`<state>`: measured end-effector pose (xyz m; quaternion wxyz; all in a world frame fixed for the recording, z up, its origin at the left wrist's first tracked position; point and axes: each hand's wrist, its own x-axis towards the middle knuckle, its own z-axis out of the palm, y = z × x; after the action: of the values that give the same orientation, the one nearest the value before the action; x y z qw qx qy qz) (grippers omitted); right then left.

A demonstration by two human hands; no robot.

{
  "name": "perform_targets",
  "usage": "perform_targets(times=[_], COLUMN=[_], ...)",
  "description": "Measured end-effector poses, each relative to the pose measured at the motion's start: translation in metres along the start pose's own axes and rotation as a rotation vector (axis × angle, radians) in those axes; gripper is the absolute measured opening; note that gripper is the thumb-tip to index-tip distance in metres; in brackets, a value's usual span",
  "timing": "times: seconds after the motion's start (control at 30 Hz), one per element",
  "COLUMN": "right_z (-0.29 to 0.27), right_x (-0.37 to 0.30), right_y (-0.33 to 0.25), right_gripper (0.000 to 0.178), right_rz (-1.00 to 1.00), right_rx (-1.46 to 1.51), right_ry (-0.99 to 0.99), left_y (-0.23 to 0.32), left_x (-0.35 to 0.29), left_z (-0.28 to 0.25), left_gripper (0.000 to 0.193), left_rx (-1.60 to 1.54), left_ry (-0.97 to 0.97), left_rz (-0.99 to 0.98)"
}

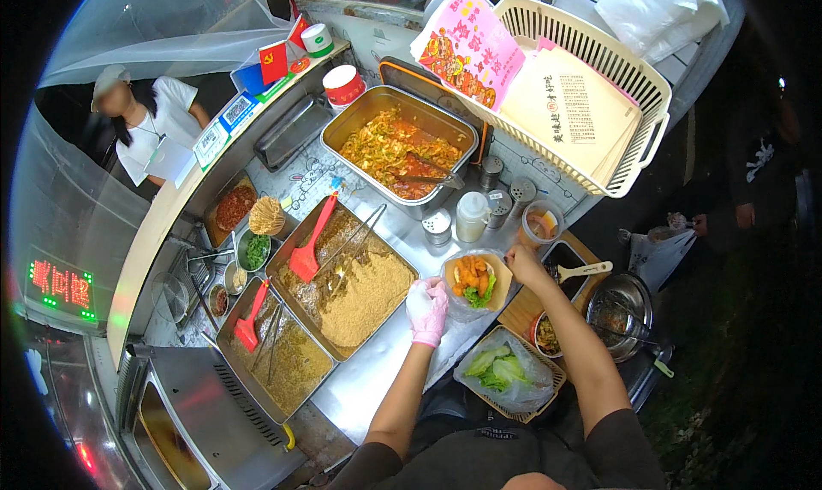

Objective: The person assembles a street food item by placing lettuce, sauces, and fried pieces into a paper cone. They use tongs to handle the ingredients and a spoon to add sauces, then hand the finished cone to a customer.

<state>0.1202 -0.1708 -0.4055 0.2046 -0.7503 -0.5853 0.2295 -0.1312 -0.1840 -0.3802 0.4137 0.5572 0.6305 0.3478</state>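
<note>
Fried golden pieces and green lettuce fill a flatbread wrap (473,283) in a clear plastic bag (462,313), above the steel counter. My left hand (426,308), in a pink and white glove, is closed in a pinch on the bag's left edge. On the other side my bare right hand (527,265) is closed at the bag's upper right edge; its fingertips are partly hidden. Just beyond my right hand stands a clear plastic cup (542,223) with something orange-brown inside. A wooden-handled brush (585,270) lies right of my right wrist.
Two sauce trays (377,306) (287,379) with red spatulas lie left. Behind are a tray of shredded food (398,152), shakers and a squeeze bottle (472,216). A lettuce basket (505,374) sits near me, a steel bowl (618,312) right. A person (145,126) stands beyond the counter.
</note>
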Motion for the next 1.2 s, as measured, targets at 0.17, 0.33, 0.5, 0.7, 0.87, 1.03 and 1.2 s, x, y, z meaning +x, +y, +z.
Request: perform_targets(times=[0.17, 0.33, 0.5, 0.7, 0.87, 1.03, 1.2], right_z=[-0.006, 0.002, -0.066, -0.087, -0.098, -0.100, -0.085], right_x=[-0.008, -0.012, -0.027, -0.042, -0.054, -0.050, -0.043], right_y=[-0.014, 0.012, -0.056, -0.097, -0.121, -0.114, -0.111], right_gripper=[0.016, 0.031, 0.039, 0.028, 0.025, 0.022, 0.027], right_rz=[0.009, 0.205, 0.312, 0.139, 0.081, 0.193, 0.151], right_rx=[0.174, 0.633, 1.076, 1.070, 1.033, 1.229, 1.327], right_ry=[0.002, -0.090, -0.294, -0.478, -0.551, -0.568, -0.686], left_y=[0.014, 0.036, 0.040, 0.106, 0.128, 0.122, 0.106], left_x=[-0.008, -0.020, -0.016, -0.015, -0.013, 0.001, 0.021], left_z=[-0.012, -0.017, -0.038, -0.041, -0.039, -0.034, -0.024], left_gripper=[0.012, 0.045, 0.055, 0.044, 0.043, 0.058, 0.088], left_rx=[-0.145, -0.970, -0.693, -0.923, -0.922, -0.558, -0.677], left_ry=[0.078, -0.093, -0.211, -0.281, -0.407, -0.513, -0.856], left_rz=[0.222, -0.519, -0.219, -0.199, -0.077, 0.209, 0.125])
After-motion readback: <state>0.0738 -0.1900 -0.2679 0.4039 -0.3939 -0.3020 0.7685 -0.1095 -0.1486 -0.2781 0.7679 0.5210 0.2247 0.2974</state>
